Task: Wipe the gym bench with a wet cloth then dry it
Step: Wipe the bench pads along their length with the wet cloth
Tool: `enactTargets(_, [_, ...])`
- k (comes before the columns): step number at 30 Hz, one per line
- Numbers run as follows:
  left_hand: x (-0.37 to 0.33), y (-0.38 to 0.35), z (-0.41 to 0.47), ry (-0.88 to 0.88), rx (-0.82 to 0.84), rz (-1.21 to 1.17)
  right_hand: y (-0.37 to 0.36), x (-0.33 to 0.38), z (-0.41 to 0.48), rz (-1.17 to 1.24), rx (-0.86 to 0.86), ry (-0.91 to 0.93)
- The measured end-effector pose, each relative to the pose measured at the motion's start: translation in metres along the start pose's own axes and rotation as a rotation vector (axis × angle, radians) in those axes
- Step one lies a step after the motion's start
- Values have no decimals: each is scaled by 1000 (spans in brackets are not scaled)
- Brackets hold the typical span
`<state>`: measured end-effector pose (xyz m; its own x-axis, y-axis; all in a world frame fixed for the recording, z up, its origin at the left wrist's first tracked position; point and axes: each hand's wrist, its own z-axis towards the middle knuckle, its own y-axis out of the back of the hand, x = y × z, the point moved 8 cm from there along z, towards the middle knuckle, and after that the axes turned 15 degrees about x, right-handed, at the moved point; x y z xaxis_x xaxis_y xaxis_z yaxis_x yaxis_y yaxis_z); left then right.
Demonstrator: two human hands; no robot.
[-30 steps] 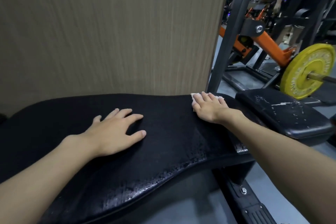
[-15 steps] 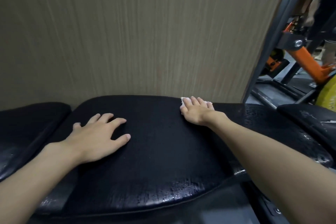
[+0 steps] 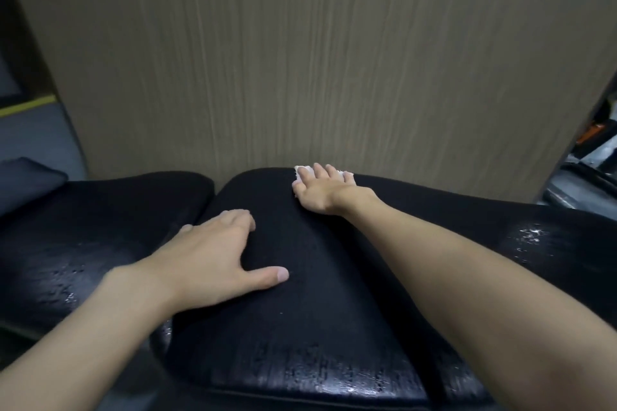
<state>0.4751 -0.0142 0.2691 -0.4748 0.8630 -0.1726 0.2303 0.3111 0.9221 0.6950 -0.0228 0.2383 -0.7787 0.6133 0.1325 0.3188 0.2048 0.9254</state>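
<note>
From the head camera I look down on the gym bench (image 3: 300,327), a black padded surface that runs across the whole lower view in front of a tall wood-grain wall panel (image 3: 300,60). The bench is split into sections: a centre pad under both arms, a left pad (image 3: 100,227) separated from it by a narrow gap, and a further stretch going off to the right.

The right grip (image 3: 317,192) is reached out to the far edge of the centre pad, just in front of the wall panel. Its fingers are straight and spread, pressing flat on the white cloth (image 3: 347,173), not curled round it. The cloth is almost wholly covered; only small white bits peek out past the fingertips and at the side of the hand.

The left grip (image 3: 207,264) lies palm down on the near left part of the centre pad, close to the gap. It has hold of nothing: the thumb points out to the right and the fingers rest loosely on the padding. Motion blur softens them, so I cannot tell how far they bend.

Water droplets (image 3: 527,237) glisten on the right stretch of the bench, and more wet sheen shows along the near edge of the centre pad and on the left pad. At far left a yellow strip (image 3: 26,107) crosses the floor, and something orange (image 3: 597,130) shows at the right edge.
</note>
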Motion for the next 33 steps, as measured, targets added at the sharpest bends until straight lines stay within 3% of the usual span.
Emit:
enactTargets(9, [10,-7,4,9,-62,-133,-6,104,24,-103,52,214])
enactTargets(15, [7,-6,-9,-52,-229,-231,-24,114,-16,-184,117,402])
enactTargets(22, [-26,-6,-18,-30,-215,-119,-30,25,-74,-127,78,311])
enactTargets(33, [-195,-40,14,-259,58,85,-34,-216,-160,0,29,-95])
